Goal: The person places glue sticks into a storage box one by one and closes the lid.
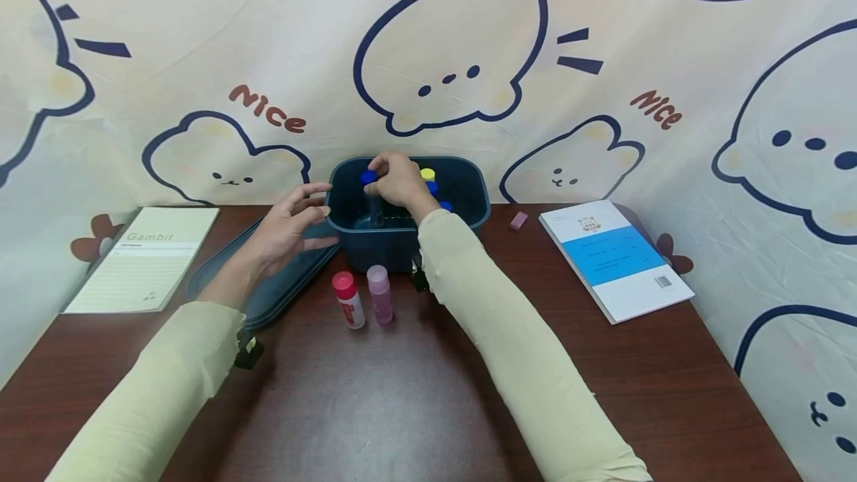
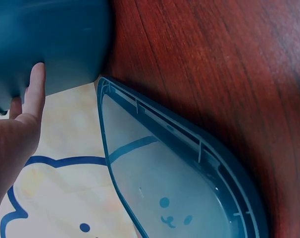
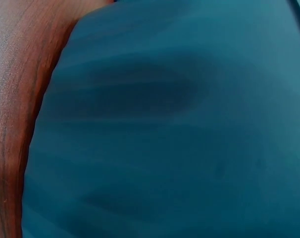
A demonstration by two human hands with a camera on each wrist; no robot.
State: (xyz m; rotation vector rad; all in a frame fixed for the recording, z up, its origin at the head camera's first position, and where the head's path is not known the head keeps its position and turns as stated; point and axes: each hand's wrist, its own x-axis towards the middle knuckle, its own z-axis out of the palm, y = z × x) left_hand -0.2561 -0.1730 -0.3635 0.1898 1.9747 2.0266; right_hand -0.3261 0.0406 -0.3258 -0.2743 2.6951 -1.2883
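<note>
A dark teal bin [image 1: 375, 248] stands against the back wall. Inside it, my right hand [image 1: 399, 183] pinches a blue-capped tube [image 1: 369, 177], whose lower part shows dimly within the bin. At the bin's left side, my left hand [image 1: 284, 229] has its fingers spread, fingertips right at the rim and wall. In the left wrist view, a finger of the left hand [image 2: 33, 99] lies along the bin's outer wall [image 2: 66, 44]. A yellow cap [image 1: 427, 174] and blue caps [image 1: 432, 188] show behind my right wrist. Only the bin's side [image 3: 165, 148] fills the right wrist view.
In front of the bin stand a red-capped white tube [image 1: 350, 304] and a pink tube [image 1: 380, 296]. The teal lid [image 1: 288, 281] leans left of it. A notebook [image 1: 143, 259] lies far left, a white-and-blue book [image 1: 616, 259] right, with a small pink block [image 1: 518, 221] near it.
</note>
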